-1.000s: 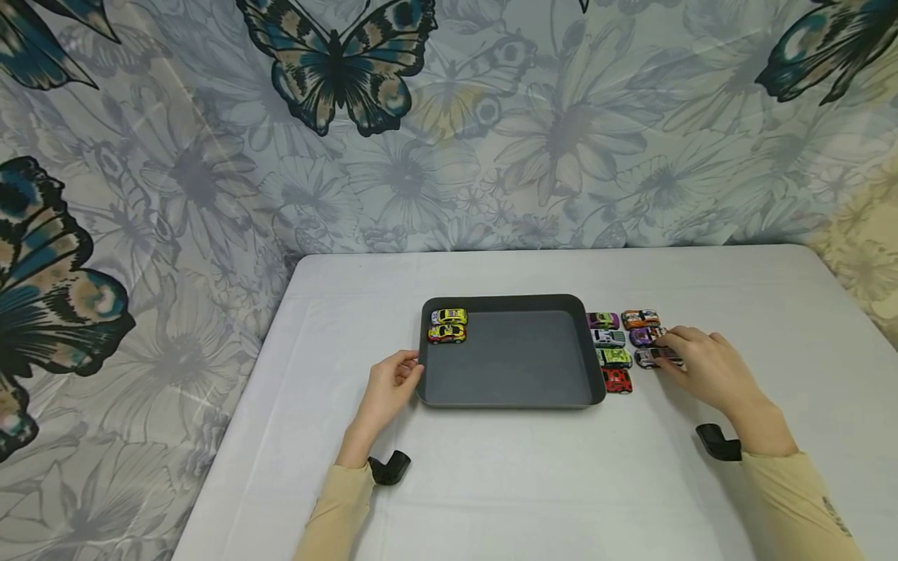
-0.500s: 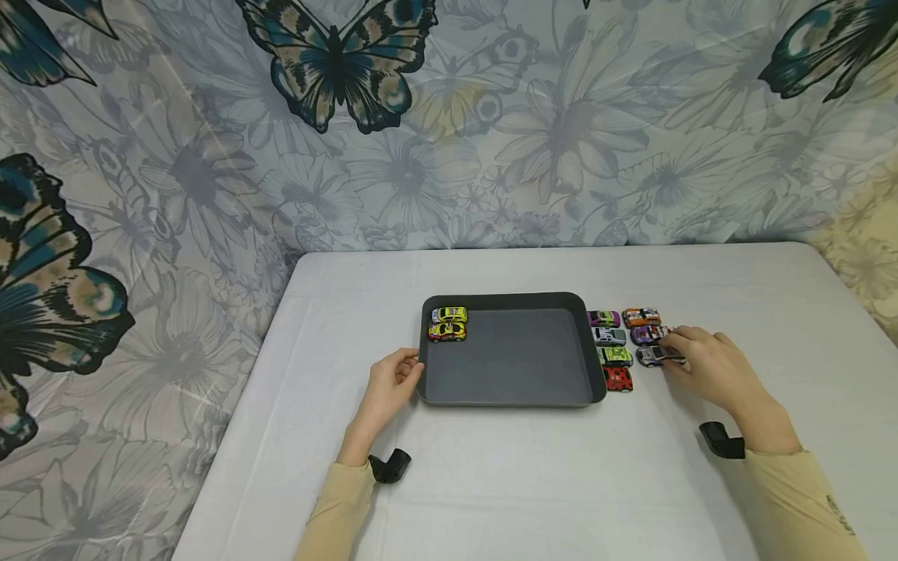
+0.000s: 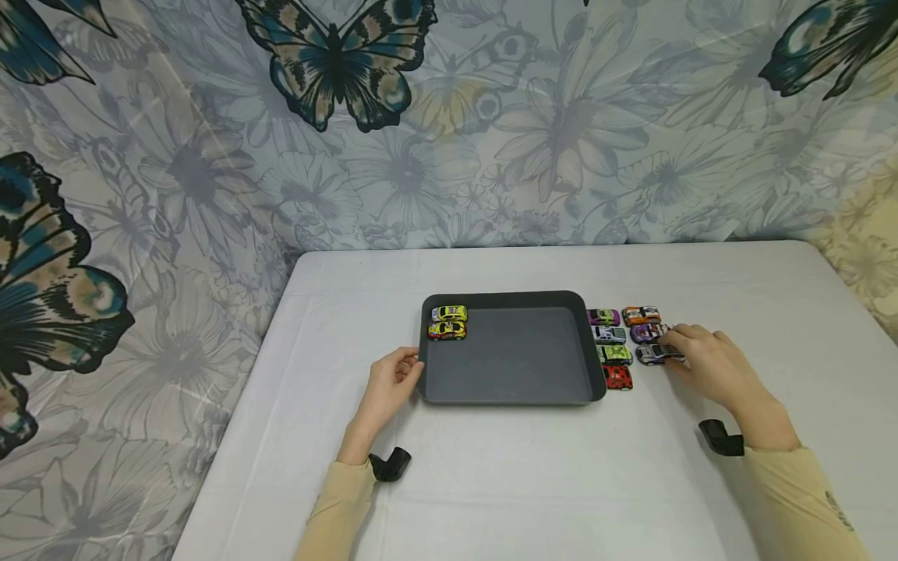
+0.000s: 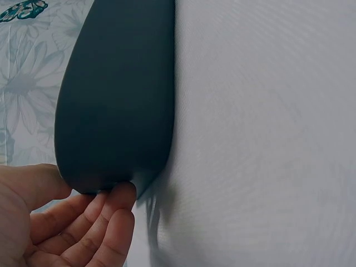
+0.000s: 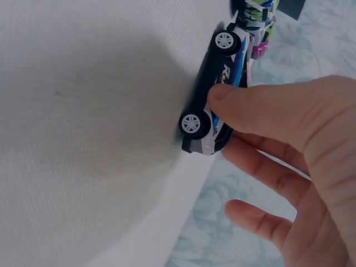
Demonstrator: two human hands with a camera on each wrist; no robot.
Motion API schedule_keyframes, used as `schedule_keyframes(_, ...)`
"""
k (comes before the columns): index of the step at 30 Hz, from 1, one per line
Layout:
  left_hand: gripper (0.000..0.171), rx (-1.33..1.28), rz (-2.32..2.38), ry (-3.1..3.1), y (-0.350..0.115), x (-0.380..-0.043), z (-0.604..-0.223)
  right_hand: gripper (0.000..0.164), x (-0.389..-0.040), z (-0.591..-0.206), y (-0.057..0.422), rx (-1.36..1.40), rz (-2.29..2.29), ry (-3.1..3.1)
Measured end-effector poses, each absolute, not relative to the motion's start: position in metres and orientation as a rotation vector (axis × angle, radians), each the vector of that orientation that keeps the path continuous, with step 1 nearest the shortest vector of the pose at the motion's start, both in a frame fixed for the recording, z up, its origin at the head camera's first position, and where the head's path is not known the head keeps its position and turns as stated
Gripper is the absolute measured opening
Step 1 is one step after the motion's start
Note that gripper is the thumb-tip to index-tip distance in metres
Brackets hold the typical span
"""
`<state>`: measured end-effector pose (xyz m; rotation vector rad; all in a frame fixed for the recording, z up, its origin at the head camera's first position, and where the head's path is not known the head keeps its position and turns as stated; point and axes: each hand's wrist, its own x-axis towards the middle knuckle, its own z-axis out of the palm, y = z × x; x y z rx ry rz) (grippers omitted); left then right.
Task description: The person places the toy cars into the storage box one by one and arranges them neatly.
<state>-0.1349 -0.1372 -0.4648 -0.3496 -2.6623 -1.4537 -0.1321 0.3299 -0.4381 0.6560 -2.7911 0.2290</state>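
Reader: What appears at your left?

Author: Your left hand (image 3: 388,386) holds the left edge of the dark grey tray (image 3: 512,358), its grip narrow at the rim. Two yellow toy cars (image 3: 447,331) sit side by side in the tray's far left corner.

Reader: And farther right?

Author: Just beside the tray's right side, you have a column of four toy cars (image 3: 616,355) on the table (image 3: 533,483). Next come an orange car (image 3: 641,315), a purple car (image 3: 643,333) and, nearest you, a dark-and-silver car (image 5: 206,80).

Reader: Your right grip?

Author: Your right hand (image 3: 715,370) pinches the dark-and-silver car between thumb and fingers, close to the table.
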Motion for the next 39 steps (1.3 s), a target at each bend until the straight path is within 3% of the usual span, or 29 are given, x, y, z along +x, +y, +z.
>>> schedule_keyframes(17, 0.024, -0.348, -1.461, -2.661, -0.138, -0.135, -0.465, 0.031, -0.132, -0.437, 0.33, 0.669, 0.193, -2.779)
schedule_keyframes(39, 0.023, -0.344, -1.467, -2.671, -0.138, -0.135, -0.462, 0.034, -0.131, -0.395, 0.301, 0.74, 0.137, -2.612)
